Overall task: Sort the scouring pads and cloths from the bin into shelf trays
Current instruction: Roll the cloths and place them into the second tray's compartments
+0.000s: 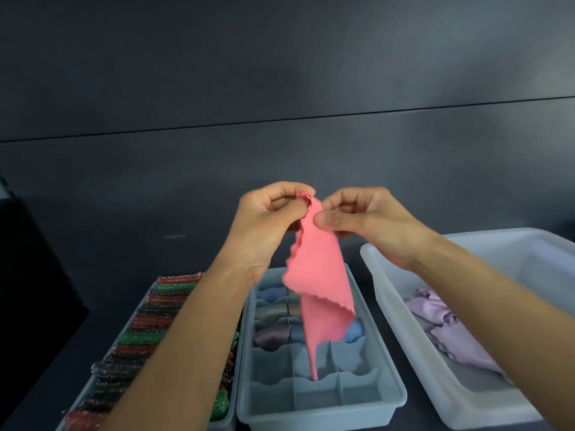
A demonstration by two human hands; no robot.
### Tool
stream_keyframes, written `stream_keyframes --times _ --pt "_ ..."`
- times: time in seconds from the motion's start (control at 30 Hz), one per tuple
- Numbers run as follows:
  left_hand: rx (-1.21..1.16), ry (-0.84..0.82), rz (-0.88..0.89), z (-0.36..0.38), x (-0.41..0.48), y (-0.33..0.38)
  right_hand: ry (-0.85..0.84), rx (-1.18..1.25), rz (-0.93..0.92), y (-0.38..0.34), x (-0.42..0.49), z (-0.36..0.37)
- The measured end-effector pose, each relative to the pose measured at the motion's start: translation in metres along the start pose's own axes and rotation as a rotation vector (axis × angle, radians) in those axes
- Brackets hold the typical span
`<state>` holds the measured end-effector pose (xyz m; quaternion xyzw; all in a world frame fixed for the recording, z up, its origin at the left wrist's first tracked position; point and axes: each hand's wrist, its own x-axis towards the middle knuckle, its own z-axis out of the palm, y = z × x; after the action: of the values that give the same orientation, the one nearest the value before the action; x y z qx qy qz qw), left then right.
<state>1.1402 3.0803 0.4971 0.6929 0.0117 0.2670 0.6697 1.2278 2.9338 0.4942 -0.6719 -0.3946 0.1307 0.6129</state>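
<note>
Pink cloth (317, 275), held up in the air above the middle tray (311, 415). Both hands pinch its top edge close together. The left hand (267, 219) holds the frilled corner between thumb and curled fingers, and the right hand (364, 222) nips the edge just beside it with thumb and forefinger. Held this way, the cloth hangs free in a long twisted fold, probably so that it can be straightened and rolled before it is stored. Its lower tip dangles over an unfilled compartment near the tray's middle; whether it touches the divider cannot be told.

The tray's far compartments hold rolled cloths (272, 335) in blue, grey and mauve, one to a cell, while the near compartments have none, which suggests filling from far to near. To the left, a second tray (222, 424) holds red and green scouring pads (146, 337) in a packed row. To the right stands the pale bin (382, 275), with crumpled lilac cloths (451, 334) left to sort.
</note>
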Motion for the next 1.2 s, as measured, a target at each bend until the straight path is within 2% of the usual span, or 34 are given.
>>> stream_keyframes --times 0.13,0.23,0.37,0.47,0.57,0.7,0.8,0.9,0.97,1.1,1.2 --pt "0.041 0.031 -0.017 -0.004 -0.002 0.001 0.07 -0.021 -0.063 0.001 -0.001 0.0" --pt "0.138 0.015 0.063 -0.004 0.0 0.007 0.118 0.038 -0.01 0.007 -0.004 0.006" --pt "0.412 -0.062 0.201 -0.002 0.005 0.014 0.071 0.129 0.043 0.005 -0.008 0.019" --pt "0.597 -0.109 0.228 0.0 0.008 0.016 -0.012 0.052 0.014 -0.003 -0.012 0.017" --pt "0.561 -0.12 0.172 -0.001 0.01 0.018 -0.074 -0.15 0.001 -0.006 -0.015 0.013" --pt "0.479 -0.093 0.144 -0.008 0.009 0.02 0.099 -0.283 -0.034 0.007 -0.015 0.012" --pt "0.371 -0.024 0.12 -0.018 0.007 0.019 0.277 -0.212 0.001 0.02 -0.017 0.002" --pt "0.292 0.048 0.071 -0.027 0.006 0.012 0.348 0.038 0.037 0.023 -0.02 -0.002" --pt "0.248 0.096 0.048 -0.026 0.005 0.005 0.407 0.099 0.006 0.019 -0.02 0.001" --pt "0.144 0.139 0.05 -0.009 -0.002 -0.006 0.557 0.0 -0.109 0.011 -0.017 0.015" --pt "0.035 0.102 0.059 0.006 -0.007 -0.008 0.529 -0.133 -0.213 0.007 -0.016 0.029"
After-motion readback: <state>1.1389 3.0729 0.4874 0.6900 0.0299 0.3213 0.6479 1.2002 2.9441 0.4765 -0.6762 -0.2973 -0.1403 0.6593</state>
